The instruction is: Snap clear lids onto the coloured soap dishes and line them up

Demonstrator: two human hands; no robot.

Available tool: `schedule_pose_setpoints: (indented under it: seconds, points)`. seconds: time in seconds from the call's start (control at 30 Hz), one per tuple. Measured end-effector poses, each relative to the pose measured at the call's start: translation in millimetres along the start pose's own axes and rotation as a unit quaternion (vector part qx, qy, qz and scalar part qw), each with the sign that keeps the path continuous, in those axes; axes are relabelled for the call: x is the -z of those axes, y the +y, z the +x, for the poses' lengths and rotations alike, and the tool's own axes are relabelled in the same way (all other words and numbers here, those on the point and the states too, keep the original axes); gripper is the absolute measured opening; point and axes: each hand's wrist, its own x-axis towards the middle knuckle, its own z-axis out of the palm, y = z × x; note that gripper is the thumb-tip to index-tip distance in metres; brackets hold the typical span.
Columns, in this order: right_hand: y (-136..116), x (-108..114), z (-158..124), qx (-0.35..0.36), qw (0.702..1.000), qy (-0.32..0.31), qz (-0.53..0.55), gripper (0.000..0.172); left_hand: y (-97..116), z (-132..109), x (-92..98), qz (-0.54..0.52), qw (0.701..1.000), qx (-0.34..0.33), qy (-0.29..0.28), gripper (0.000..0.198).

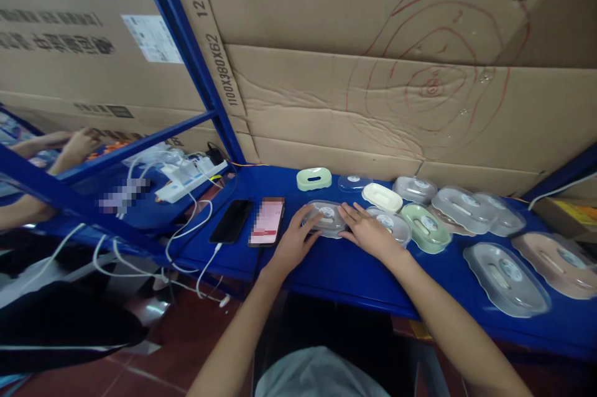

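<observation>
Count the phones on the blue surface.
2: a dark phone and, to its right, a lit phone, both left of the left hand. A blurred item farther left could be another.

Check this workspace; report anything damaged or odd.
The large brown cardboard panel behind the long blue tabletop is creased and pocked, with red target-like rings drawn on it. Thin white cables dangle untidily past the tabletop's edge at left.

Bare forearms [249,322], bare fingers [353,217] — and a grey garment [319,378], softly rounded in outline
</observation>
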Motion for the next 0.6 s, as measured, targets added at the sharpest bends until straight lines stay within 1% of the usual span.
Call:
schedule_pose_setpoints:
  seconds: [0.17,0.27,0.33,0.43,0.5,0.6]
  points:
    - [-5.1,-8.8,1.6,-0.002,1.0,0.003,-0.004,0.063,2.1,-0.1,0.9,0.034,0.999,-0.006,-0.005,0.045]
    - [-8.1,-9.9,2.1,-0.003,1.0,0.004,0.0,0.064,5.5,0.6,2.8,0.052,0.999,0.0,-0.007,0.043]
    - [-6.6,-5.3,1.8,0.003,1.0,0.007,0.005,0.061,5.5,4.3,6.0,0.07,0.997,0.007,-0.012,0.042]
    - [3.4,11.2,-0.8,-0.005,1.0,0.014,0.019,0.059,-1.9,17.4,14.8,0.105,0.994,0.027,-0.023,0.039]
    - [13.8,25.3,-4.4,-0.055,0.998,0.016,0.026,0.057,-10.3,30.0,22.3,0.133,0.99,0.047,-0.029,0.038]
    - [27.7,40.2,-11.0,-0.174,0.984,0.003,0.02,0.055,-19.6,50.5,30.7,0.177,0.98,0.084,-0.037,0.035]
